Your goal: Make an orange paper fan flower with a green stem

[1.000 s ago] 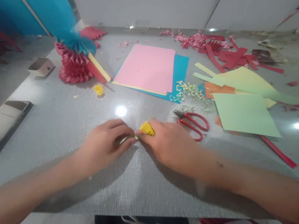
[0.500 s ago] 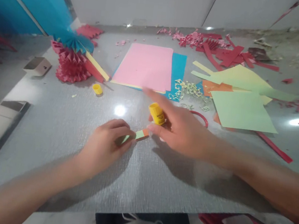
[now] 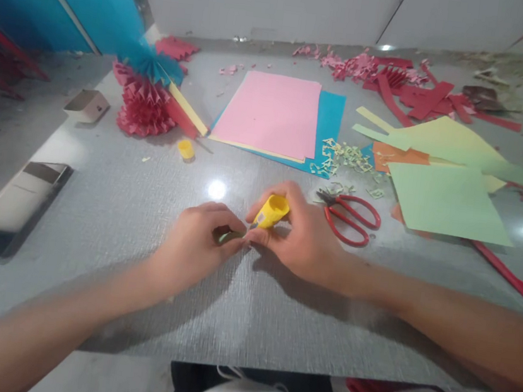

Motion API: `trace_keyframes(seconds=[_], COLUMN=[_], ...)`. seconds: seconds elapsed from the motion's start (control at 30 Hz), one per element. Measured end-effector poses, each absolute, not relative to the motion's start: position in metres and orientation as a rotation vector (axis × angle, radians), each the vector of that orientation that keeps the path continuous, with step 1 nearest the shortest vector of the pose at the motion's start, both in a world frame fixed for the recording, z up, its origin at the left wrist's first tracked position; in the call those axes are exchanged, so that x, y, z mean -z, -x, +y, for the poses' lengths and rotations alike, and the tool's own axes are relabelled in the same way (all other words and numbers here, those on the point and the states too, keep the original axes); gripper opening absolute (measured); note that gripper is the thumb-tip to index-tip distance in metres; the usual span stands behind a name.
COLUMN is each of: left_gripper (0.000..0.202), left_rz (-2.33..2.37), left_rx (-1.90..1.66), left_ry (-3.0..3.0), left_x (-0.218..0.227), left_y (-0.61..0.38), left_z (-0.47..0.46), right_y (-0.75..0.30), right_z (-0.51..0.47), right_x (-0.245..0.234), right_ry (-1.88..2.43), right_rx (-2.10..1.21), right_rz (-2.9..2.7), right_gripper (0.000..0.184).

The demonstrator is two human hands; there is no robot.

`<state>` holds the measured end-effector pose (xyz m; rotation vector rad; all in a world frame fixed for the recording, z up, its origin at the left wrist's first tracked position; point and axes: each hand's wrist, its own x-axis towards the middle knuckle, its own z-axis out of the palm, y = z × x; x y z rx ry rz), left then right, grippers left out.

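My left hand (image 3: 195,245) pinches a small folded paper piece (image 3: 225,237), which is mostly hidden by my fingers. My right hand (image 3: 297,233) is shut on a yellow glue stick (image 3: 271,212), and its lower end meets the paper piece between my hands. Just right of my right hand lie red-handled scissors (image 3: 348,219), not touched. A yellow cap (image 3: 186,148) stands farther up the grey table (image 3: 102,291), beyond my left hand.
Pink paper (image 3: 266,114) lies on blue paper (image 3: 330,122). Green sheets (image 3: 449,203) and red scraps (image 3: 421,95) spread to the right. A pleated red paper fan (image 3: 145,105), a small box (image 3: 86,106) and a phone (image 3: 12,210) are at left.
My right hand has come back down and left from its raised position, bringing the glue stick to the paper piece. My left hand stays nearly in place, now covering more of the piece.
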<state>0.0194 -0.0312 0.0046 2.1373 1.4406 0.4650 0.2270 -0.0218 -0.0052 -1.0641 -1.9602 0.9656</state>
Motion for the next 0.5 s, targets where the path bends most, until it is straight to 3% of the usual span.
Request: trace_keyframes(seconds=[0.5], left_gripper=[0.01], left_rz=[1.471], left_rx=[-0.366], left_ry=[-2.156], left_x=[-0.009], left_y=[-0.017], left_z=[-0.03], right_y=[-0.233], right_z=[-0.024], right_x=[-0.009], right_ry=[1.186], right_rx=[-0.831], right_rz=[-2.296], right_gripper=[0.024])
